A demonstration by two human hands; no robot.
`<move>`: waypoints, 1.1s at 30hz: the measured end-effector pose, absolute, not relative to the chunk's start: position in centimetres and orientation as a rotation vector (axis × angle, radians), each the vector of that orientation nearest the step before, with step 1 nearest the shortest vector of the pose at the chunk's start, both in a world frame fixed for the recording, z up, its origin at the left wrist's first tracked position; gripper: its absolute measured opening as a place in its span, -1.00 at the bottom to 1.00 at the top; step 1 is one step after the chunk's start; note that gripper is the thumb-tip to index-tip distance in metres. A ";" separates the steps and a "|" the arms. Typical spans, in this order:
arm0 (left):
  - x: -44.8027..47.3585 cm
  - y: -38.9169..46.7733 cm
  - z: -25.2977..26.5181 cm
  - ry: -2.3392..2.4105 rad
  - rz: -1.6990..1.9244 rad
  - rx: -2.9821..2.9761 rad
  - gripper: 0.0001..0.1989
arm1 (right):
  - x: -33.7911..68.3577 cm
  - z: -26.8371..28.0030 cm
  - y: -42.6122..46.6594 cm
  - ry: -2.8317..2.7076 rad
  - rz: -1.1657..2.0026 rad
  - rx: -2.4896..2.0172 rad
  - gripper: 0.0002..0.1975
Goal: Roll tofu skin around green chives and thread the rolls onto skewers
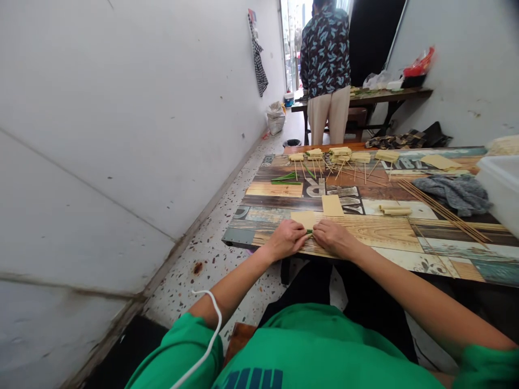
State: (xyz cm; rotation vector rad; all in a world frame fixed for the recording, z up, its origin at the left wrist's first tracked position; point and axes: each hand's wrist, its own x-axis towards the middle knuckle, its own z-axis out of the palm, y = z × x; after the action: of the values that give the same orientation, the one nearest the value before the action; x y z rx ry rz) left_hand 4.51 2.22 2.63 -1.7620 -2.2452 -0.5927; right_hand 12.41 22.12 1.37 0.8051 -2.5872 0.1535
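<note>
At the near edge of the table, my left hand point(287, 239) and my right hand point(333, 237) face each other with fingers closed on the near end of a pale yellow tofu sheet point(303, 218). A bit of green stalk point(309, 232) shows between my fingertips, at the folded end. Just beyond my right hand lies another flat tofu sheet point(333, 205). Two rolled tofu sheets point(395, 211) rest side by side further right. Toward the far edge, several skewered tofu rolls point(339, 153) lie in a row, near loose green stalks point(286, 178).
Long thin skewers point(444, 209) lie at the right, beside a grey cloth point(452, 193) and a white tub point(500, 181). More sheets point(441, 162) lie behind them. A person in a patterned shirt point(326, 51) stands at a second table point(385, 97). A wall point(101, 135) runs along the left.
</note>
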 end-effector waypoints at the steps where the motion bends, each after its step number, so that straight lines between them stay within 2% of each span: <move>1: 4.5 2.2 2.7 -2.242 -0.595 -1.780 -0.77 | 12.4 1.4 22.2 -2.584 0.201 0.790 -0.68; 7: 4.0 2.5 2.0 -2.328 -0.675 -1.697 -0.75 | 12.5 1.4 22.4 -2.639 0.381 0.713 -0.70; 12: 3.8 2.9 1.1 -2.522 -0.923 -1.450 -0.90 | 12.1 1.7 22.3 -2.672 0.686 0.464 -0.74; 14: 3.8 2.8 0.9 -2.555 -0.966 -1.367 -0.89 | 11.7 2.1 22.2 -2.705 0.742 0.373 -0.78; 17: 4.1 2.4 1.0 -2.478 -0.871 -1.410 -0.80 | 10.9 2.9 22.3 -2.799 0.771 0.272 -0.81; 24: 5.0 2.3 1.7 -2.283 -0.561 -1.576 -0.80 | 9.1 4.1 22.7 -3.040 0.949 0.139 -0.82; 29: 5.0 2.8 1.9 -2.381 -0.601 -1.496 -0.86 | 8.5 4.5 22.6 -3.158 0.961 0.043 -0.81; 33: 5.3 3.2 2.1 -2.453 -0.571 -1.382 -0.86 | 9.6 4.0 22.3 -2.943 0.693 0.204 -0.86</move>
State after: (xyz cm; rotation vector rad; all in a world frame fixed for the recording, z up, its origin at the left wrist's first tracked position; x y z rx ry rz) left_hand 5.26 3.19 2.05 -1.3817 -2.4529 -0.5715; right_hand 9.59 22.32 3.98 0.2038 -2.9435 0.6930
